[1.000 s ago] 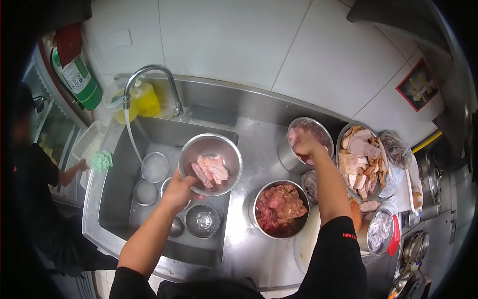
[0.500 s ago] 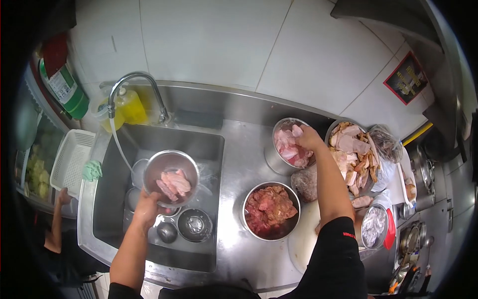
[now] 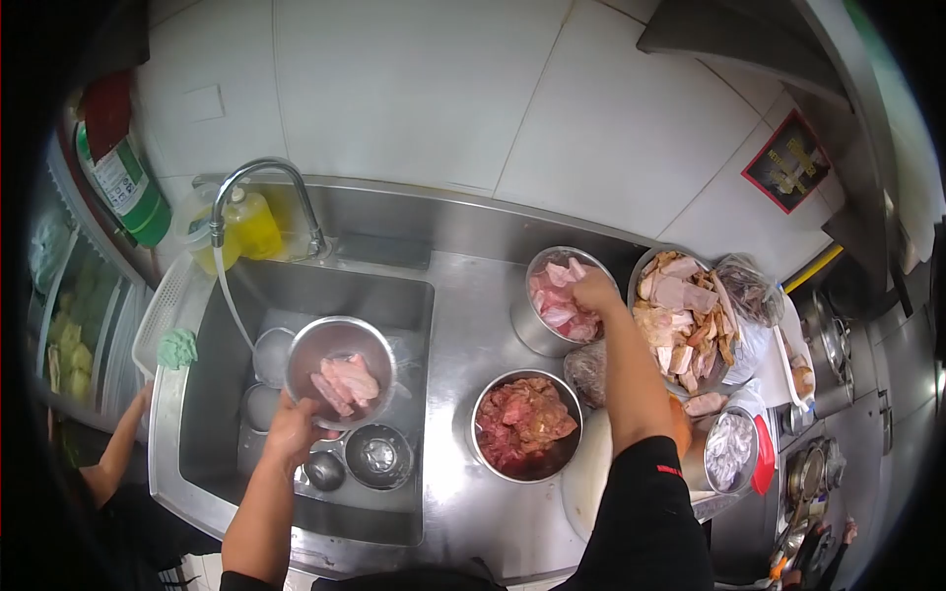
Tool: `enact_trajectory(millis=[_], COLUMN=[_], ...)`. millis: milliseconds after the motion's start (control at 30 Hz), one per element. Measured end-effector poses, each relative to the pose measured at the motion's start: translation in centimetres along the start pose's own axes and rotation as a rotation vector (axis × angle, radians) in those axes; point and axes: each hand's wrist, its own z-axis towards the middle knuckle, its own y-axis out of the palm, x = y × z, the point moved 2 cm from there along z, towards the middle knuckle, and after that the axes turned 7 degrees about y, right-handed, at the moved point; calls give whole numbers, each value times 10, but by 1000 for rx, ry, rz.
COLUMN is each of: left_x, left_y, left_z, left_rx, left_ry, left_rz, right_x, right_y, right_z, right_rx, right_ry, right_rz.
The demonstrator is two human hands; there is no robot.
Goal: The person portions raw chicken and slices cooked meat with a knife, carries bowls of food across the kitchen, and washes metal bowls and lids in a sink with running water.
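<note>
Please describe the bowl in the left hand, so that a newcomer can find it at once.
Find the steel sink on the left. Above it, the left hand holds a round metal bowl. Unlike the vessels below, it is held up, with pink meat pieces inside.

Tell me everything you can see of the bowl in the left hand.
The bowl is round, smooth and silvery, apparently metal. The left hand grips its lower-left edge in view, holding it over the sink, open side toward the camera. A few pale pink meat pieces lie inside. Its underside is hidden.
</note>
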Motion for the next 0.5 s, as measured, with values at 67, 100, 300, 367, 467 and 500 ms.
enact_trajectory(millis=[67, 100, 300, 367, 467, 500], left_x=[0, 1, -2, -2, -5, -6], left_y=[-6, -9, -4, 0, -1, -3], left_z=[-4, -4, -5, -8, -7, -6], left_rx=[27, 43, -9, 11, -39, -66], left_ry=[29, 47, 8, -11, 40, 52], left_rz=[-36, -54, -21, -8, -26, -41], right_x=[17, 15, -24, -24, -8, -4], right_y=[-6, -3, 33, 40, 43, 45], right_z=[-3, -8, -28, -22, -9, -5], right_rx=[-16, -58, -119, -153, -126, -127], right_ry=[-114, -283, -301, -297, -416, -445], right_rz=[112, -70, -787, -784, -671, -652])
